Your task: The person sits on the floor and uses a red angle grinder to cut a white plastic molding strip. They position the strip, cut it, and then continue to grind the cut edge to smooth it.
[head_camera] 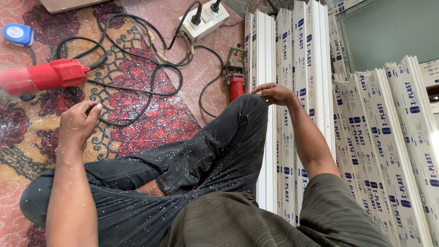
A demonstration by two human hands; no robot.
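Two red power tools (43,77), one tape measure (17,33), one power strip (204,18).

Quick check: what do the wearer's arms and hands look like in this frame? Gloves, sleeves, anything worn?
Both hands are bare: no gloves, rings or watch show on the left hand or the right hand. Both forearms are uncovered. A short olive-grey ribbed sleeve covers the right upper arm. White shavings fleck the dark trousers.

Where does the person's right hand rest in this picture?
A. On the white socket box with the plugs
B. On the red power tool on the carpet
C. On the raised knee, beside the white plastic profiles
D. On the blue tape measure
C: the right hand lies on top of the bent knee in dark trousers, next to the upright white plastic profiles, and it holds nothing.
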